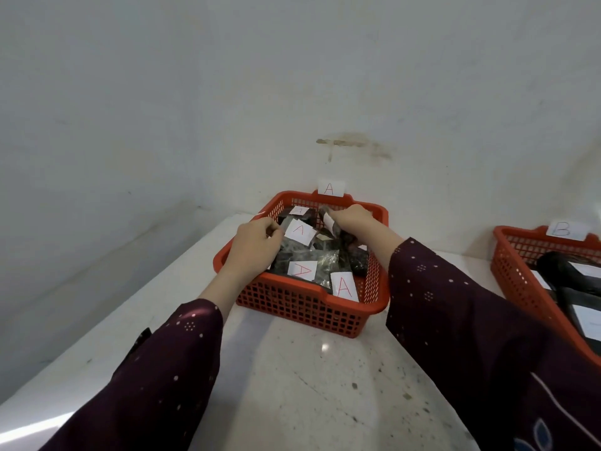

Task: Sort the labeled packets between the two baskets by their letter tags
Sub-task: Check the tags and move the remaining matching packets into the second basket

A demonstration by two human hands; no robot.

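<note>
Fingers of right hand pinch a packet (tagged).

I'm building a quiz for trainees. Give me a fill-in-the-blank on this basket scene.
1. Both hands reach into the basket tagged ___.
2. The second basket, at the right, is tagged ___.
3. Both baskets are coloured ___.
4. The right hand grips a packet near the basket's ___ side.

Missing: A; B; red; far

light: soft, even, perhaps overhead; glare: speckled white marble countertop; edges: wide-angle bowing; focus: slightly soft
</note>
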